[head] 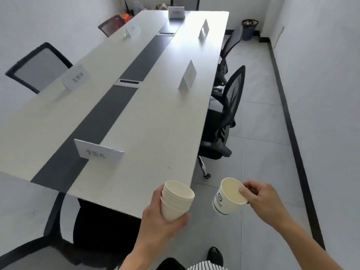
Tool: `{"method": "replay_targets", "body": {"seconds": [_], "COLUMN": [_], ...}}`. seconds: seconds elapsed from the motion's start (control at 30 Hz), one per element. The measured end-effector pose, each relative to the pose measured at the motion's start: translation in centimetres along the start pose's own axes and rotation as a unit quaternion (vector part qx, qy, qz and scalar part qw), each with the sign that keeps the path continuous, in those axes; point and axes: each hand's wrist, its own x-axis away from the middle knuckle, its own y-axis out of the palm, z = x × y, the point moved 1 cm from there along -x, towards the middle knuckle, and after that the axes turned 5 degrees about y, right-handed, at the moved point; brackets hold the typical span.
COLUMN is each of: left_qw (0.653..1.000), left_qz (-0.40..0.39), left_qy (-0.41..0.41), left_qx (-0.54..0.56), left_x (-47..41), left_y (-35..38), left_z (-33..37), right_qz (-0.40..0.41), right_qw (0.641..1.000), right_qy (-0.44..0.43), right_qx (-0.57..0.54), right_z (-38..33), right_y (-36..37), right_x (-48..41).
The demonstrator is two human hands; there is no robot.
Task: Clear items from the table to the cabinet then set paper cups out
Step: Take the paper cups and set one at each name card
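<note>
My left hand (161,217) grips a stack of nested white paper cups (176,200), held just off the near right corner of the long white table (155,133). My right hand (261,199) pinches the rim of a single paper cup (228,197) with a green logo, tilted with its mouth toward me, over the floor to the right of the table. Both are in the air and apart from each other. No cups stand on the table.
Several white name cards stand on the table, the nearest (97,152) by the dark centre strip (109,114). Black mesh chairs (228,114) line the right side, others the left (37,69). A waste bin (249,29) sits in the far corner. Grey floor runs along the right.
</note>
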Motion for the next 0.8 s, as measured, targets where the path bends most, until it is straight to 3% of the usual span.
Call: {"method": "replay_targets", "body": {"seconds": [0.43, 0.63, 0.8], "left_qw": [0.965, 0.943, 0.884], "left_qz": [0.228, 0.286, 0.398], "left_qy": [-0.117, -0.149, -0.211], "left_qx": [0.064, 0.083, 0.121], "left_x": [-11.0, -14.6, -15.0], "left_y": [-8.0, -10.7, -10.4], "left_z": [-4.3, -4.6, -6.2], "right_qz": [-0.160, -0.194, -0.202], "right_qw": [0.962, 0.910, 0.855], "right_qy": [-0.149, -0.245, -0.334], "right_qx": [0.163, 0.273, 0.341], "right_z": [-20.1, -27.3, -30.3], "right_y": [13.4, 22.2, 31.7], "right_x": [-21.2, -27.5, -32.6]}}
